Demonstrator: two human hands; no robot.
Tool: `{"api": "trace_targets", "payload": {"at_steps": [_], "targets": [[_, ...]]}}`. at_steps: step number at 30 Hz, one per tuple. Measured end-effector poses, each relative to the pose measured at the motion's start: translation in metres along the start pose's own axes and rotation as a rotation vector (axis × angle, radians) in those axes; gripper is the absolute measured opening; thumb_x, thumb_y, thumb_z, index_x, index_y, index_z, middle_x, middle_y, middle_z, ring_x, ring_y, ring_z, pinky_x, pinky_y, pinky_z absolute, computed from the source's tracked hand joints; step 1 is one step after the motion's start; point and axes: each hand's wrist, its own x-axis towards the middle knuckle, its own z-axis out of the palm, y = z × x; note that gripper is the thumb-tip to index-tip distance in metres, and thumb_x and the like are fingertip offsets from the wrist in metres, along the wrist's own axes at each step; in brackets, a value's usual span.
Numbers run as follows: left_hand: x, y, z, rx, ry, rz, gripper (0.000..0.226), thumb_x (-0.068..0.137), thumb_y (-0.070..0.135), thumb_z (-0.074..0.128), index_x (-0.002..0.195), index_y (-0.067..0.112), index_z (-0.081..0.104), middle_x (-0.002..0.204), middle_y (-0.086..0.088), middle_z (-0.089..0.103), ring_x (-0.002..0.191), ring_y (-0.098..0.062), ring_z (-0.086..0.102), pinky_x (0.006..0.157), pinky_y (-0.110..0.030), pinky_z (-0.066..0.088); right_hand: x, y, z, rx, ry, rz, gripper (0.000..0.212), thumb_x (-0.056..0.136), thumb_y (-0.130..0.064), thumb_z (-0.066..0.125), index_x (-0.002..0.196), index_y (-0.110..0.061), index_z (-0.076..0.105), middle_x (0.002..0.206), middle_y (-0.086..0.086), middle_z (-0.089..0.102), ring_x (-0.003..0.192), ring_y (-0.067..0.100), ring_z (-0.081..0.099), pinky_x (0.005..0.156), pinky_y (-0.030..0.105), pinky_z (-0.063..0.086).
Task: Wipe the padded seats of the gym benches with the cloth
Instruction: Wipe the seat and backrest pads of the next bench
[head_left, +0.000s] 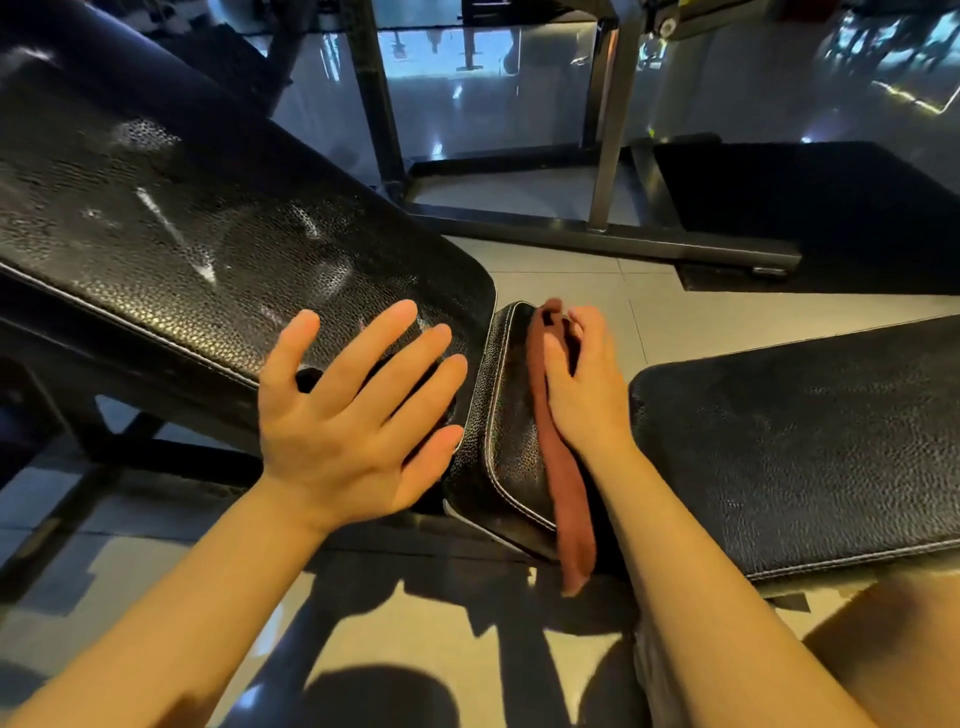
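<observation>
1. Bare forearms reach over the inclined back pad, largest surface.
2. Small seat pad carries the cloth, draped lengthwise for wiping.
3. Right hand curls onto the cloth, pressing it down.
4. Left hand hovers, fingers spread, holding nothing.

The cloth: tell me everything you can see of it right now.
The cloth is a reddish-brown, soft-looking fabric, bunched into a long narrow strip. It lies along the small black padded seat, its near end hanging off the seat's front edge. The right hand grips its far end, fingers curled around it. The left hand does not touch it.
</observation>
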Motion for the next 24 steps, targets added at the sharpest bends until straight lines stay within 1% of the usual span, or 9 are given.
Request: {"api": "trace_targets", "payload": {"at_steps": [3,5,7,10,12,14,16,22,24], "targets": [[0.001,0.001,-0.001,0.001,-0.002,-0.016,0.041,0.092,0.040,0.045,0.112,0.018,0.073,0.123,-0.002,0.067,0.125,-0.023,0.052,0.113,-0.046,0.014,-0.006,0.014,0.001,-0.053,-0.012,0.161,0.048,0.099,-0.046,0.025,0.122,-0.018,0.056,0.128,0.009,0.058,0.118,0.028,0.054,0.105,0.055,0.039],[0.002,0.003,-0.002,0.006,0.011,-0.030,0.040,0.092,0.040,0.045,0.113,0.019,0.072,0.122,-0.001,0.067,0.125,-0.023,0.052,0.112,-0.046,0.017,-0.031,0.010,0.000,-0.032,-0.033,0.207,0.034,0.101,-0.033,0.026,0.101,-0.012,0.053,0.116,0.016,0.057,0.112,0.034,0.053,0.101,0.058,0.038],[0.003,0.004,-0.002,0.004,0.027,-0.046,0.039,0.092,0.039,0.045,0.114,0.019,0.070,0.121,-0.001,0.068,0.125,-0.022,0.052,0.111,-0.046,0.018,-0.060,0.004,0.002,-0.071,-0.063,0.173,0.032,0.102,-0.017,0.022,0.104,-0.009,0.052,0.123,0.022,0.050,0.119,0.038,0.044,0.105,0.055,0.032],[0.004,0.006,-0.002,-0.005,0.046,-0.064,0.039,0.093,0.040,0.044,0.115,0.019,0.069,0.120,0.000,0.068,0.125,-0.022,0.051,0.110,-0.045,0.019,-0.090,-0.015,0.007,-0.237,-0.210,-0.035,0.048,0.087,-0.035,0.002,0.095,-0.021,0.048,0.142,0.012,0.041,0.137,0.032,0.029,0.113,0.055,0.021],[0.005,0.006,-0.002,-0.003,0.044,-0.070,0.040,0.094,0.040,0.044,0.115,0.020,0.071,0.120,0.000,0.068,0.125,-0.022,0.051,0.109,-0.045,0.020,-0.078,-0.023,0.009,-0.135,-0.189,-0.140,0.059,0.087,-0.042,0.004,0.113,-0.021,0.053,0.150,0.002,0.035,0.143,0.023,0.023,0.119,0.053,0.010],[0.005,0.006,-0.002,0.007,0.043,-0.068,0.041,0.094,0.040,0.044,0.115,0.020,0.072,0.120,0.000,0.068,0.125,-0.021,0.051,0.109,-0.045,0.021,-0.053,-0.026,0.013,-0.065,-0.200,-0.164,0.059,0.093,-0.046,0.013,0.142,-0.028,0.039,0.158,-0.007,0.023,0.148,0.015,0.013,0.122,0.047,-0.001],[0.004,0.006,-0.002,0.008,0.041,-0.061,0.041,0.094,0.040,0.043,0.115,0.020,0.072,0.120,0.000,0.068,0.125,-0.021,0.051,0.109,-0.045,0.021,-0.030,-0.022,0.013,-0.080,-0.215,-0.177,0.054,0.097,-0.047,0.019,0.147,-0.033,0.032,0.162,-0.009,0.014,0.150,0.011,0.002,0.121,0.044,-0.006],[0.003,0.006,-0.001,-0.003,0.063,-0.058,0.039,0.093,0.038,0.043,0.115,0.019,0.069,0.119,0.000,0.069,0.124,-0.020,0.052,0.107,-0.044,0.022,-0.028,0.031,0.012,-0.327,-0.161,0.013,0.082,0.084,-0.051,-0.003,0.134,-0.009,0.046,0.150,0.015,0.034,0.142,0.026,0.019,0.115,0.053,0.016],[0.004,0.006,-0.001,-0.008,0.070,-0.066,0.039,0.092,0.038,0.043,0.112,0.019,0.071,0.118,0.000,0.069,0.123,-0.020,0.053,0.107,-0.043,0.022,-0.056,0.027,0.012,-0.309,-0.099,0.045,0.072,0.083,-0.044,-0.001,0.118,-0.010,0.052,0.141,0.015,0.040,0.132,0.027,0.028,0.108,0.054,0.025]]}}
